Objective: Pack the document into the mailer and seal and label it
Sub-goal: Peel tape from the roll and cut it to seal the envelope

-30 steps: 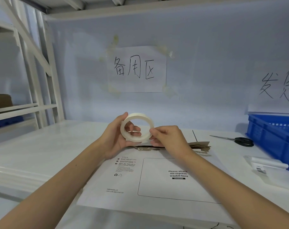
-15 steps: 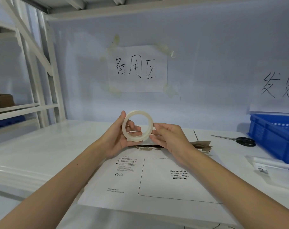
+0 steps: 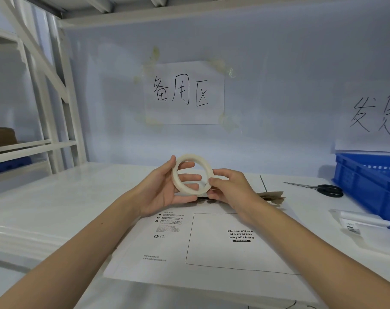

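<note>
A white mailer [image 3: 203, 248] lies flat on the white table [image 3: 62, 204], printed side up with a waybill box. Its brown flap end [image 3: 272, 195] points away from me. Above the flap I hold a white roll of tape [image 3: 190, 175] upright. My left hand [image 3: 165, 188] grips it from the left, with fingers through the ring. My right hand [image 3: 232, 186] pinches the roll's right rim with thumb and forefinger. The document is not visible.
Black-handled scissors [image 3: 323, 188] lie at the back right. A blue crate [image 3: 372, 186] stands at the right edge. In front of it lies a rolled white label sheet [image 3: 359, 221]. White shelf posts [image 3: 55, 108] rise on the left.
The tape roll has turned in my hands, so its ring now faces me more openly. My right fingers have shifted along its right rim. The mailer has not moved.
</note>
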Demonstrator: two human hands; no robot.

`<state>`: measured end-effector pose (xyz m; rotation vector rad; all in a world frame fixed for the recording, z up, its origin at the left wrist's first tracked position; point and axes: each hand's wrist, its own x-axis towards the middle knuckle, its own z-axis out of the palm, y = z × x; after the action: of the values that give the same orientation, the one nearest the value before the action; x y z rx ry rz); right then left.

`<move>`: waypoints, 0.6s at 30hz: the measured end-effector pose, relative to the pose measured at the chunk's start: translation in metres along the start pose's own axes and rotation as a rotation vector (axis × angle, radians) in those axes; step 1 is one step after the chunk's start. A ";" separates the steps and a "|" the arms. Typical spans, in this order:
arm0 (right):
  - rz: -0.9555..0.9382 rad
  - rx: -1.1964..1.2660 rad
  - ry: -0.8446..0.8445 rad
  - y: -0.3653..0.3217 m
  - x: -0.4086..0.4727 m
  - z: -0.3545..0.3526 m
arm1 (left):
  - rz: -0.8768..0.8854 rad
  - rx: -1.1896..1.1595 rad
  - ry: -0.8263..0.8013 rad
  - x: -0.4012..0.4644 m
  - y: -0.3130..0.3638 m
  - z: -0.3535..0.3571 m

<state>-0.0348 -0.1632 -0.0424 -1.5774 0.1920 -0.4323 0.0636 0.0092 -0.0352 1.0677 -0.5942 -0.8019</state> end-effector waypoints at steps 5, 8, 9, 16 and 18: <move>0.110 0.224 -0.014 -0.003 -0.002 0.000 | 0.021 0.064 -0.008 -0.001 -0.001 0.002; 0.155 0.289 0.007 -0.006 -0.001 -0.001 | 0.059 0.091 -0.002 -0.002 -0.002 0.004; 0.171 0.301 0.007 -0.007 -0.002 -0.002 | 0.074 0.101 -0.016 -0.003 -0.002 0.004; 0.231 0.349 0.017 -0.010 -0.007 -0.004 | 0.152 0.244 0.076 0.001 -0.004 -0.001; 0.226 0.346 0.005 -0.010 -0.007 -0.003 | 0.150 0.227 0.057 0.001 -0.003 -0.001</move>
<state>-0.0440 -0.1629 -0.0335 -1.2001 0.2805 -0.2747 0.0639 0.0085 -0.0386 1.2334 -0.7199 -0.5802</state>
